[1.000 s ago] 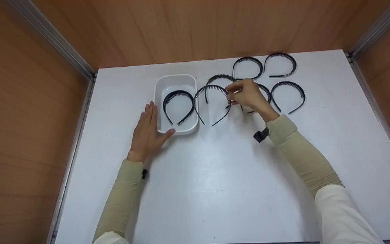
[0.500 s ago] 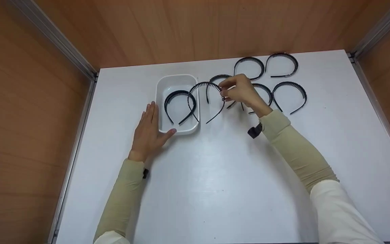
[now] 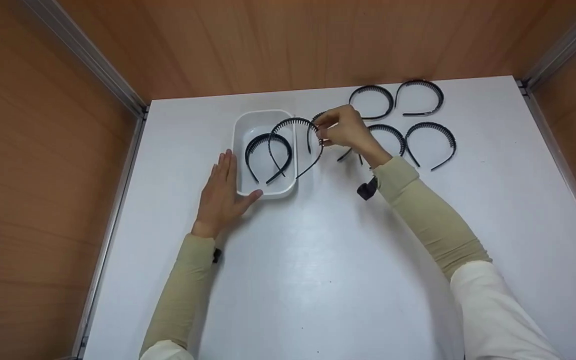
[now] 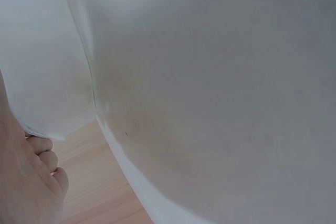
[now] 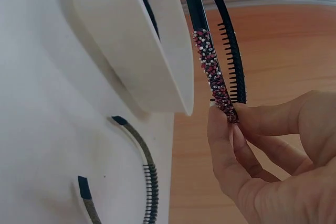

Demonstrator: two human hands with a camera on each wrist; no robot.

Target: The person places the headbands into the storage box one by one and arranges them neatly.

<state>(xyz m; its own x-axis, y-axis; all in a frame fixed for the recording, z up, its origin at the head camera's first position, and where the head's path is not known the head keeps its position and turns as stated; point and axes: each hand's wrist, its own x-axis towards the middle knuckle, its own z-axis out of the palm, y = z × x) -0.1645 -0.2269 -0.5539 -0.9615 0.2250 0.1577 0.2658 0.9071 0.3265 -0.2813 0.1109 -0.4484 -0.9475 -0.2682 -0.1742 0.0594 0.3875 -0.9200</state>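
Between thumb and fingers my right hand (image 3: 344,131) pinches a black toothed headband (image 3: 295,121) by its right side. It is raised, partly over the right rim of a white plastic tub (image 3: 240,125). In the right wrist view, red and white beads stud part of this headband (image 5: 212,72). Inside the tub lies black headband material (image 3: 255,141); whether it is one band or more I cannot tell. My left hand (image 3: 220,195) rests straight-fingered along the tub's left wall, thumb at the front corner. The left wrist view shows this hand (image 4: 31,177) at its left edge.
Several more black headbands lie on the white table (image 3: 318,280) to the right, among them a far-right headband (image 3: 430,125) and a back headband (image 3: 420,82). My right hand partly hides one. Wooden panels (image 3: 288,45) stand behind and at both sides.
My right hand has moved left with the pinched headband, from beside the tub to partly over it. The left hand stays against the tub.
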